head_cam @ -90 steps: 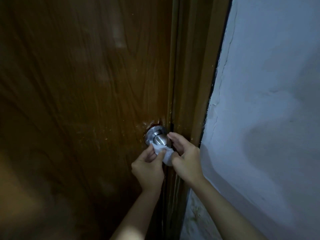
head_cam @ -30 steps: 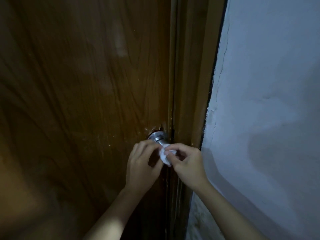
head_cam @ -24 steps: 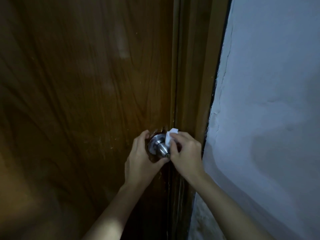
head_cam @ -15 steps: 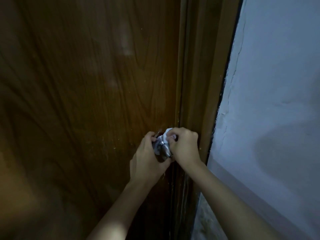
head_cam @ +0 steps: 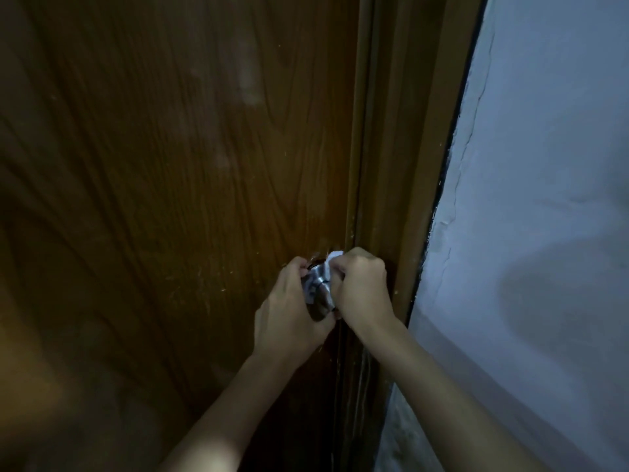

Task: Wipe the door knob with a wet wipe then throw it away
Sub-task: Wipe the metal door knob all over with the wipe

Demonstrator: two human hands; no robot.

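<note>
A shiny metal door knob [head_cam: 319, 283] sticks out of the brown wooden door [head_cam: 177, 185] near its right edge. Both hands close around it. My right hand [head_cam: 362, 287] is curled over the knob's right side and grips a crumpled white wet wipe [head_cam: 333, 265], which shows above and between the fingers and lies against the knob. My left hand [head_cam: 289, 311] cups the knob from the left and below, its fingertips touching the wipe. Most of the knob is hidden by the hands.
The wooden door frame [head_cam: 408, 165] runs up right beside the knob. To its right is a pale painted wall [head_cam: 537, 199] with a long crack near the frame. The scene is dim.
My right hand has lifted the wipe from below the knob to over its top and right side. My left hand has closed in around the knob from the left.
</note>
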